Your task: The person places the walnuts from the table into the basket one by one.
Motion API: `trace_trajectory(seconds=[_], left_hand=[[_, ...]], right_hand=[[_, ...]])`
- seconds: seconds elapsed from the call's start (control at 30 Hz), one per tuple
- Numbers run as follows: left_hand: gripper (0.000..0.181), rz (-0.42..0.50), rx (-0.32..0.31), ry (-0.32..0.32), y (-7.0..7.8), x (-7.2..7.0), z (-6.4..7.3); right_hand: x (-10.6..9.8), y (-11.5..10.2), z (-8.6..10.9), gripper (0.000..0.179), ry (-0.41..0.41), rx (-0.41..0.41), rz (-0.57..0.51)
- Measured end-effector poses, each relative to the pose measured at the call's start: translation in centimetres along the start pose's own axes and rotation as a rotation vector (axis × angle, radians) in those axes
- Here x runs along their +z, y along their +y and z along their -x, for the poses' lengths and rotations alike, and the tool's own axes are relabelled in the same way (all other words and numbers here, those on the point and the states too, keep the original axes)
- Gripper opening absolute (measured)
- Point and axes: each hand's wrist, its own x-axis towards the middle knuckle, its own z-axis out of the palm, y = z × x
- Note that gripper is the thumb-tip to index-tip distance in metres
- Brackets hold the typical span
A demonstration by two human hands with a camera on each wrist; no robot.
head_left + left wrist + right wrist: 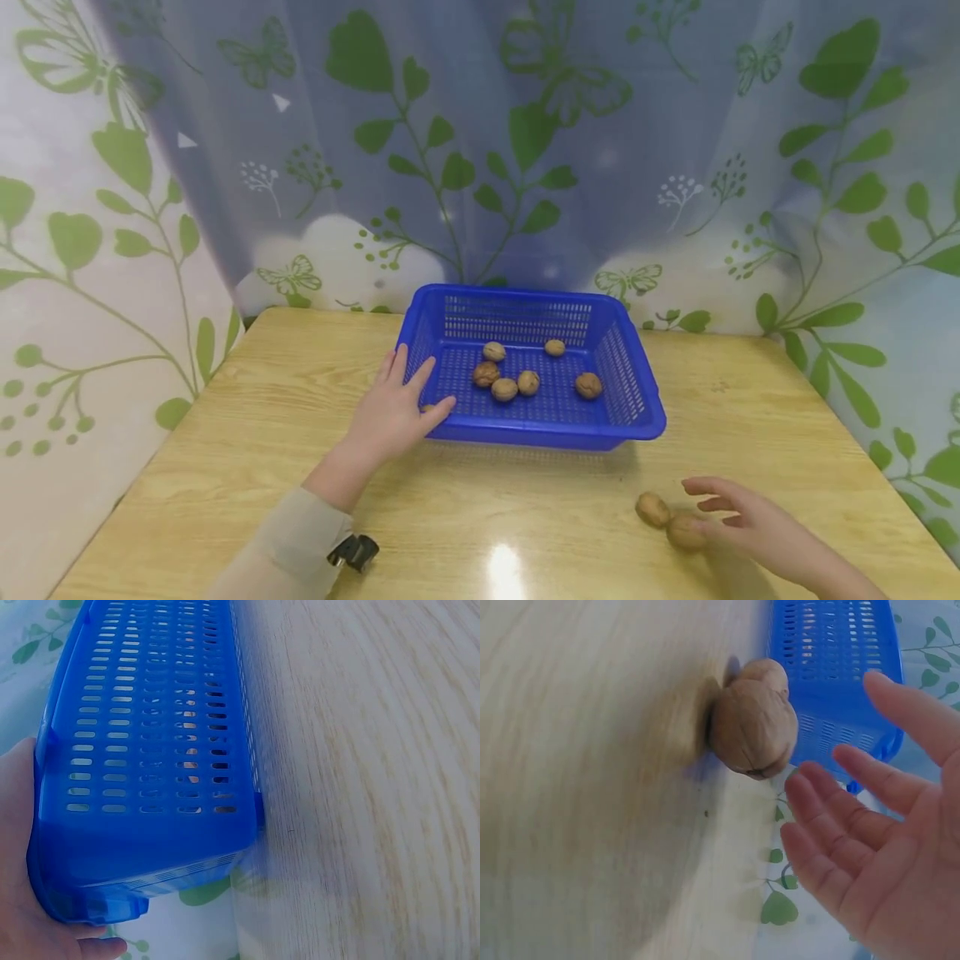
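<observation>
A blue plastic basket (540,435) stands on the table, with several walnuts (504,389) scattered on its slotted floor. My left hand (393,417) rests on the basket's front left corner, its fingers spread over the left rim and the thumb along the front rim. Part of another walnut (427,408) peeks out beside that thumb. Right of the basket, two walnuts lie touching on the table: a farther one (652,509) and a nearer one (754,727). My right hand (757,529) is beside the nearer walnut, fingers apart and gently bent, nothing in its palm.
The light wood table (247,467) carries a bright glare spot near its front. A curtain (480,167) printed with leaves and butterflies hangs right behind the basket and along both sides. A black strap piece (354,552) sits at my left cuff.
</observation>
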Motion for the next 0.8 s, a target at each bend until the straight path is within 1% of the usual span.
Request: trace_trajectory(seconds=[0.1, 0.23, 0.3, 0.33, 0.4, 0.53, 0.63, 0.8], left_hand=[[0.076, -0.007, -0.017, -0.014, -0.1, 0.1, 0.0], [0.076, -0.004, -0.029, -0.033, 0.1, -0.1, 0.1], [0.076, 0.006, -0.029, -0.033, 0.3, -0.3, 0.1], [0.076, 0.007, -0.03, -0.032, 0.3, -0.3, 0.1], [0.076, 0.004, -0.033, -0.031, 0.3, -0.4, 0.1], [0.076, -0.003, -0.028, -0.03, 0.3, -0.4, 0.1], [0.076, -0.003, -0.02, -0.031, 0.4, -0.3, 0.0], [0.076, -0.008, -0.016, -0.033, 0.4, -0.3, -0.1]], right_hand=[[0.4, 0.1, 0.0, 0.049, -0.024, 0.018, 0.009], [0.6, 0.4, -0.2, 0.053, -0.066, 0.036, -0.015], [0.7, 0.7, -0.2, 0.054, -0.073, 0.034, -0.017], [0.8, 0.8, -0.3, 0.054, -0.074, 0.019, -0.017], [1.0, 1.0, -0.4, 0.053, -0.069, -0.004, 0.015], [1.3, 1.3, -0.7, 0.042, -0.069, -0.027, 0.05], [1.2, 1.3, -0.7, 0.034, -0.075, -0.005, 0.039], [0.9, 1.0, -0.4, 0.034, -0.063, 0.026, 0.044]])
